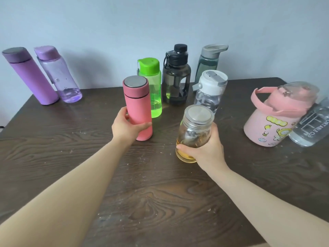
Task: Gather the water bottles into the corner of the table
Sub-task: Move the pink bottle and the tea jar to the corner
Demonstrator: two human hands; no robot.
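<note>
Now left hand [124, 127] grips pink flask [138, 107]; right hand [206, 148] grips glass bottle [194, 132].

Ten bottles [176, 75], two hands [124, 128]

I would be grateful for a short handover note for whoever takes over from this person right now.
Left hand: gripping the pink flask.
Right hand: gripping the glass bottle with amber liquid.
Far left corner: purple flask and clear purple bottle, side by side.
Back middle: green bottle, black bottle, grey bottle, white-lidded bottle.
Right: pink jug and clear cup.
Done: at most two bottles cornered. Left: the other eight. Which corner is meant cannot be told.
</note>
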